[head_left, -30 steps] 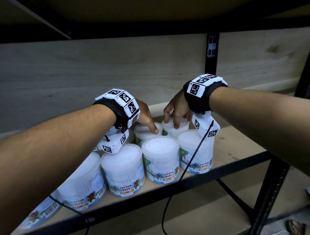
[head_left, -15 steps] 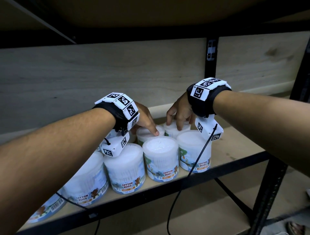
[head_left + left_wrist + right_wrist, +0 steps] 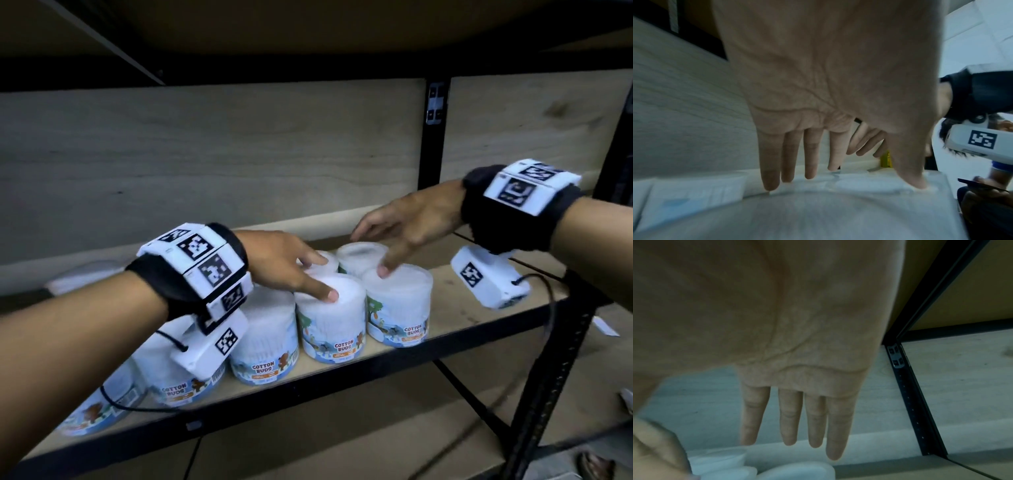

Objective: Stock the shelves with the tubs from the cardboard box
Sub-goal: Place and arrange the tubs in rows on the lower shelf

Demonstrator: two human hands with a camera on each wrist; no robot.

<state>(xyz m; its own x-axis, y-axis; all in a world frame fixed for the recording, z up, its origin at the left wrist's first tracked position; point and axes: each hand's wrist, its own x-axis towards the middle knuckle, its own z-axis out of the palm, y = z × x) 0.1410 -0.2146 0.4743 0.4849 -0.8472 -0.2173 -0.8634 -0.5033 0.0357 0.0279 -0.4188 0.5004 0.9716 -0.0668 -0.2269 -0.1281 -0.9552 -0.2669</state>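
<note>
Several white cotton-bud tubs stand in two rows on the wooden shelf. My left hand lies flat over them, thumb on the lid of a front tub, fingers on a rear tub. In the left wrist view its fingers are straight and touch white lids. My right hand is spread with straight fingers over the other rear tub, thumb tip on the front right tub. The right wrist view shows straight fingers holding nothing. No cardboard box is in view.
More tubs run along the front row to the left, partly hidden by my left wrist. A black rail edges the shelf, with black posts behind and at the front right. Bare board lies right of the tubs.
My right hand has uncurled, lifted off the rear tub and drawn back to the right. My left thumb now sits on a front tub lid. The tubs stay in place.
</note>
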